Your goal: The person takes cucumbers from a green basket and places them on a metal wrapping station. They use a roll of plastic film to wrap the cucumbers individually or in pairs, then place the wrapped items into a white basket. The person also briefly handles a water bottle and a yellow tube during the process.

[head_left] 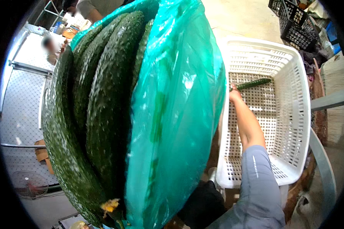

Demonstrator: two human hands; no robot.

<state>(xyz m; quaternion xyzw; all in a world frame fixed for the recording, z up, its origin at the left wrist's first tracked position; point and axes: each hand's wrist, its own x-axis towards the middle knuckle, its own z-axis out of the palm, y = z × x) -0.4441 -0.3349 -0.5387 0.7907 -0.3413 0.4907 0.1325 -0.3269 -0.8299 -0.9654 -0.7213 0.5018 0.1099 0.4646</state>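
Note:
My right hand (235,94) reaches down into a white plastic basket (292,114) with perforated walls and floor. It grips the near end of a single dark green cucumber (255,83); the fingers are partly hidden. Large in front of me is a teal plastic bag (177,114), its mouth open at the left. Several long, bumpy cucumbers (111,77) stick out of it, side by side, and one (66,137) bends along the outer left. A withered yellow blossom (110,205) clings to a cucumber tip at the bottom. My left hand is out of view.
Black plastic crates (296,27) stand at the upper right. A metal frame bar (329,100) runs beside the basket's right side. On the left are a dotted metal surface (23,106), a cardboard piece (41,151) and a fan (28,183). Other people (89,11) are in the background.

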